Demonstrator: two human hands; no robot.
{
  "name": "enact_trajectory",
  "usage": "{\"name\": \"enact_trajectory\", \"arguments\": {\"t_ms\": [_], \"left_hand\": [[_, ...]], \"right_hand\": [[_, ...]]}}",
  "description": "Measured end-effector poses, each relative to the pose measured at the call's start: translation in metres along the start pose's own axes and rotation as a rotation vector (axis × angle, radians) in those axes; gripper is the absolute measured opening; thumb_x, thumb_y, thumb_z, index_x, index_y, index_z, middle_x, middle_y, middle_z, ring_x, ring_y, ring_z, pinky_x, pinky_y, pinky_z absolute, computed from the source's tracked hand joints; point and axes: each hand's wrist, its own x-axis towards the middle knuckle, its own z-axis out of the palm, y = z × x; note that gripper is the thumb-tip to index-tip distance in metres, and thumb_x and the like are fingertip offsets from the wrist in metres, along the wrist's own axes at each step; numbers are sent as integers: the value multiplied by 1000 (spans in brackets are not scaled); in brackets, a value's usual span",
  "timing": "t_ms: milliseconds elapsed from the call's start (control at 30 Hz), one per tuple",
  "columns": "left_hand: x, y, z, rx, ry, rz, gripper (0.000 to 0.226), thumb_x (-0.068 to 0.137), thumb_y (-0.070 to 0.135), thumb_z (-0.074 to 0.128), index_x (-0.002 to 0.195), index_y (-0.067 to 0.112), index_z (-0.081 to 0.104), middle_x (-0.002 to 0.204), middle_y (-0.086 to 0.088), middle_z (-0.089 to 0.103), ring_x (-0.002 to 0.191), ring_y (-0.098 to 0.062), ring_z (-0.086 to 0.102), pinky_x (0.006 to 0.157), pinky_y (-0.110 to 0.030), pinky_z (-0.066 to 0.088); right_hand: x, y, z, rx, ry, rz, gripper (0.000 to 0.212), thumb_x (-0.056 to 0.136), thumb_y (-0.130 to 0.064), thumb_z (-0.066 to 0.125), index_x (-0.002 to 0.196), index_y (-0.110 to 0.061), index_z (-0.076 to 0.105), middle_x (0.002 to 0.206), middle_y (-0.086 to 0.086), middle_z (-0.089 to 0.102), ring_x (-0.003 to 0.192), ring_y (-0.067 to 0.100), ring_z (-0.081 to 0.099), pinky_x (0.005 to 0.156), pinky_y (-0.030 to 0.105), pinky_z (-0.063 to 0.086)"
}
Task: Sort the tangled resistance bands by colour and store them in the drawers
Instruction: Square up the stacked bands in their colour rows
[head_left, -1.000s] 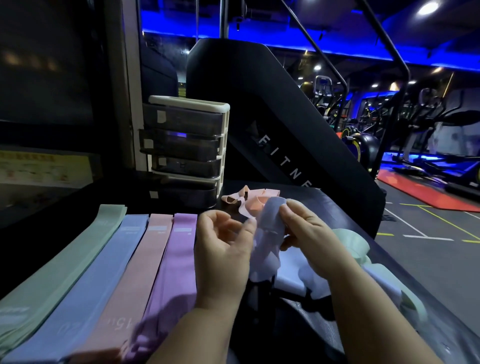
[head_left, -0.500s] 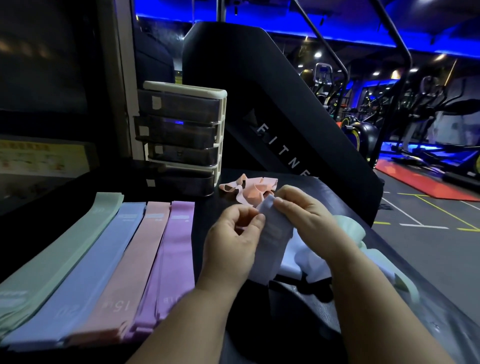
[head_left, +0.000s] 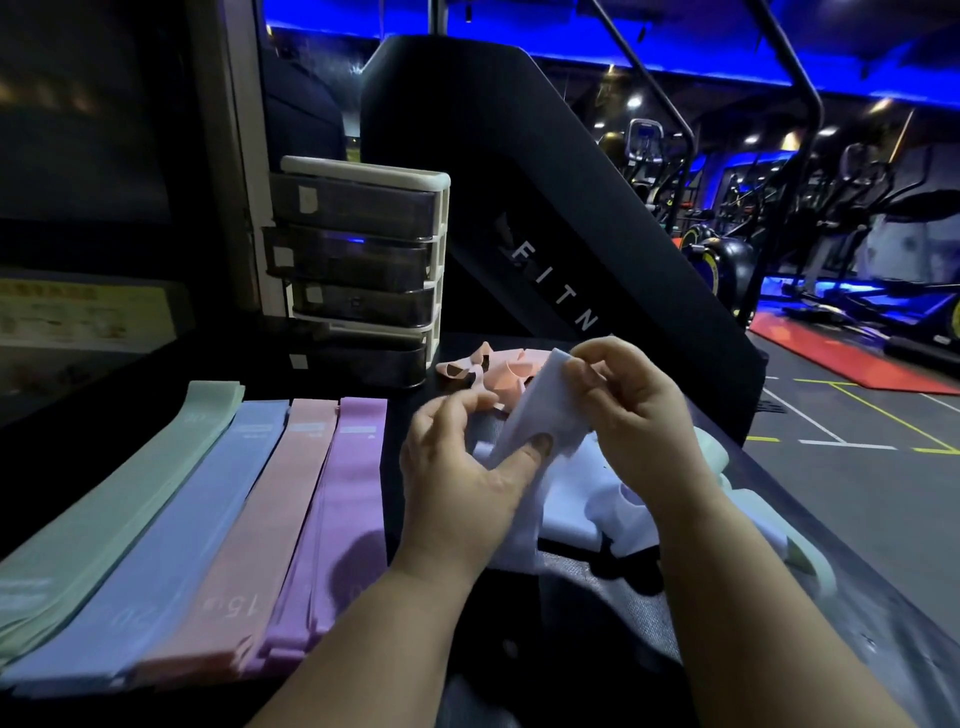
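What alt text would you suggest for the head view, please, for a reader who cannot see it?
The left hand and right hand pinch a pale blue band above a tangled pile on a dark table. A green stack, blue stack, pink stack and purple stack lie flat at left; a drawer unit stands behind, a peach tangle beside it.

The dark tabletop (head_left: 587, 613) bears four flat bands side by side on its left: green band (head_left: 119, 514), blue band (head_left: 192, 525), pink band (head_left: 260, 519), purple band (head_left: 343, 499). A drawer unit (head_left: 363, 270) stands at the far edge, a peach tangle (head_left: 488, 371) just beside it. A pale lavender tangle (head_left: 587, 514) and mint bands (head_left: 800, 556) lie toward the right edge.
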Motion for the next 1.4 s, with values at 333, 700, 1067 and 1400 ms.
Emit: {"name": "enact_trajectory", "arguments": {"t_ms": [333,700,1067,1400], "left_hand": [[-5,11,4,-345,-264,-159,17,99,32,52,95,23,66,81,9,70,77,-7,61,78,-33,50],[-1,9,4,-272,-110,-106,17,100,27,47,110,27,61,94,15,70,89,3,63,79,-17,48],[0,6,4,-166,-234,-187,13,91,30,64,100,26,56,87,7,70,82,-9,67,72,-26,53],[-7,9,3,-278,-576,-242,31,70,45,68,90,21,69,84,6,73,78,-9,65,77,-32,51]], "right_hand": [[2,-2,9,196,58,147,12,90,-26,66,97,-30,57,70,-10,58,66,8,51,58,22,43],[3,3,6,681,-285,610,52,70,-25,76,114,2,66,102,20,66,86,24,66,79,30,52],[3,-4,14,462,30,485,11,92,-19,64,96,-8,63,90,17,63,83,30,57,75,38,46],[13,9,-17,430,414,533,20,102,-22,49,89,-13,60,62,-2,65,54,9,63,54,25,49]]}}
